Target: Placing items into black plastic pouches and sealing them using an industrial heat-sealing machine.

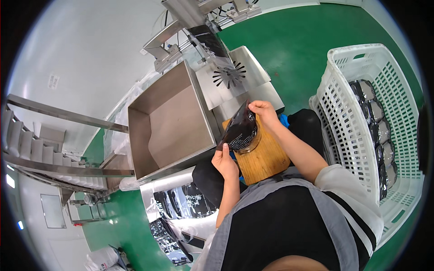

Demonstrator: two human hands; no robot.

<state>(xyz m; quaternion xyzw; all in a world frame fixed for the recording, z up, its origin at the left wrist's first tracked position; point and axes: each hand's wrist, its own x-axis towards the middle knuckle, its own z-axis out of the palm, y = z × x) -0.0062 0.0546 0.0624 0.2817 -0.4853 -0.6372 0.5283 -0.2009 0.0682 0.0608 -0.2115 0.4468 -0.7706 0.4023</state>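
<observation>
The right hand [266,113] and left hand [225,163] are each pinched on the black pouch [242,130], at its one and seven o'clock ends, above the wooden board [267,163]. Handling it seems the step in hand; the next move likely calls for steady edges (whether it's filled, I cannot tell). Outward, a metal bin [181,122] sits at nine, a white crate [349,131] at three.

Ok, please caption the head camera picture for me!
Left hand and right hand hold a dark printed pouch over a wooden board, between a steel tray and a plastic crate.
</observation>
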